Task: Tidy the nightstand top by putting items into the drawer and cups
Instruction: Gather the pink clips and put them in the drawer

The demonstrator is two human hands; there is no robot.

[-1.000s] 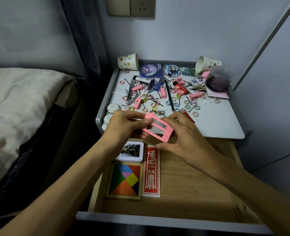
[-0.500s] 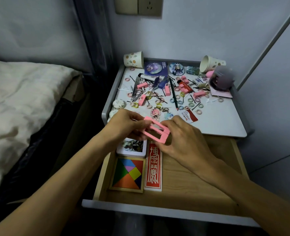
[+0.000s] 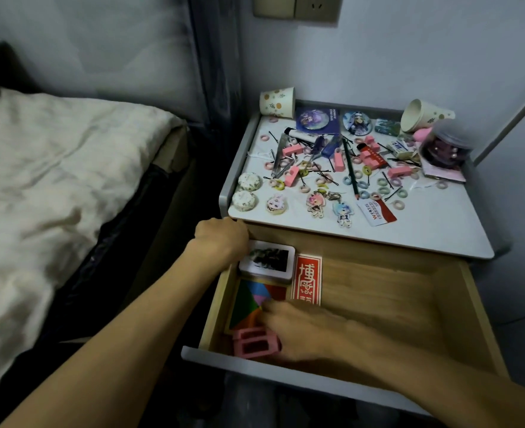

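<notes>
The wooden drawer (image 3: 378,304) is pulled out below the cluttered nightstand top (image 3: 424,230). My right hand (image 3: 304,332) lies low in the drawer's front left corner, fingers closed on the pink frames (image 3: 252,345), which touch the drawer floor. My left hand (image 3: 221,239) is curled into a fist at the drawer's back left corner, beside a white tin (image 3: 267,261), with nothing visible in it. One paper cup (image 3: 277,101) stands at the back left of the top. A second cup (image 3: 421,115) lies tipped at the back right.
In the drawer lie a colourful tangram (image 3: 252,299) and a red card (image 3: 307,279). Hair ties, pins, pink blocks, keychain charms, badges, a pencil and a lidded jar (image 3: 443,146) litter the top. A bed (image 3: 54,180) is at the left, a wall at the right.
My right hand has carried the pink frames from above the nightstand's front edge down into the drawer's front left corner. My left hand let go of them and moved to the back left corner.
</notes>
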